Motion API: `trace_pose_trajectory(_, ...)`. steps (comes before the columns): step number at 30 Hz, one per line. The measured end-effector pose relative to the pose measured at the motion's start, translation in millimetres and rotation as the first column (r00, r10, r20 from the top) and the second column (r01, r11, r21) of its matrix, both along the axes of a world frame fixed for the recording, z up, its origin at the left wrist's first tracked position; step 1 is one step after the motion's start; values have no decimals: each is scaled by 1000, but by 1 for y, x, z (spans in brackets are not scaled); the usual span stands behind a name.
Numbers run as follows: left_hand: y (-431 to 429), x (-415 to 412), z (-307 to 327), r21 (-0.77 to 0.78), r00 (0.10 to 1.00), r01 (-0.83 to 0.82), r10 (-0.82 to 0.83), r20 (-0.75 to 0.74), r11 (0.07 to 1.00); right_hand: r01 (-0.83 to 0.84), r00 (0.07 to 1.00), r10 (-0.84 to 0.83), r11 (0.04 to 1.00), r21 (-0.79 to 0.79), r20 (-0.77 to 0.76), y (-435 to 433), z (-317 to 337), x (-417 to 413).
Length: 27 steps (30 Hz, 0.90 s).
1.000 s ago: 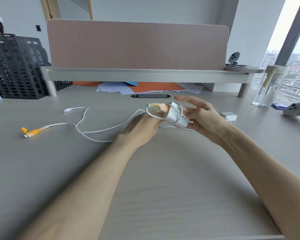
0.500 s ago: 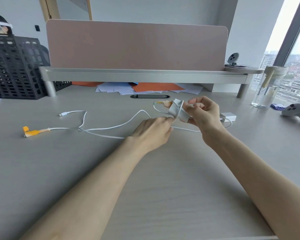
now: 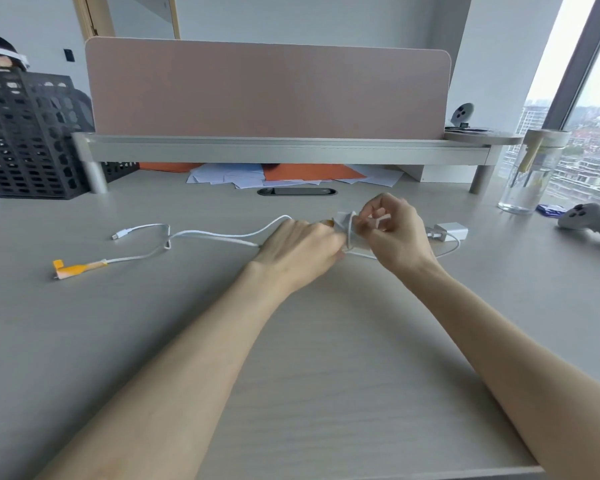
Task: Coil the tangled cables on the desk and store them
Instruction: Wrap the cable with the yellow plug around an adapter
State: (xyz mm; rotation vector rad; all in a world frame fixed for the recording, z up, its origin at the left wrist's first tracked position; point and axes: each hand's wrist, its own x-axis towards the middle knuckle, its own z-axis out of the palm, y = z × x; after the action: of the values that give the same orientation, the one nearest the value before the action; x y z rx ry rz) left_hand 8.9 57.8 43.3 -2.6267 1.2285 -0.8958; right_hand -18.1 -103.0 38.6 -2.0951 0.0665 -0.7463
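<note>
A thin white cable (image 3: 208,234) trails left across the desk (image 3: 291,375) to a small white plug (image 3: 121,233). A second strand ends in an orange-taped connector (image 3: 73,268). My left hand (image 3: 300,249) grips the cable where it meets a small white wound bundle (image 3: 347,225) held between both hands. Fingers of my right hand (image 3: 394,233) are curled and pinch a loop of cable at that bundle. A white charger block (image 3: 451,231) lies just right of my right hand, with cable curving to it.
A grey monitor shelf (image 3: 284,148) with a pink divider spans the back, papers (image 3: 278,174) beneath it. A black mesh organiser (image 3: 25,133) stands at the left. A glass jar (image 3: 530,174) and a grey game controller (image 3: 593,223) sit at the right.
My right hand went from spread open to curled around the cable loop at the bundle. The slack cable on the left has been drawn straighter and the plug has shifted.
</note>
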Motion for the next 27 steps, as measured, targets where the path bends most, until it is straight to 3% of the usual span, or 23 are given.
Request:
trace_pose_trajectory(5, 20, 9, 10, -100, 999, 53, -52, 11, 994, 42, 997, -29, 984, -176, 74, -4, 7, -4)
trace_pose_trajectory(9, 20, 9, 8, -86, 962, 229, -212, 170, 970, 0, 996, 24, 964, -267, 85, -4, 6, -4)
trace_pose_trajectory(15, 28, 19, 13, -92, 901, 232, -179, 394, 968, -103, 976, 177, 891, -441, 130, -2, 6, -5)
trace_pose_trajectory(22, 27, 12, 20, -186, 804, 413, -260, 535, 891, -154, 961, 236, 891, -427, 146, 8, 12, -12)
trace_pose_trajectory(27, 32, 25, 12, -285, 886, 337, -200, 419, 897, -278, 948, 310, 920, -276, 78, 11, 12, -17)
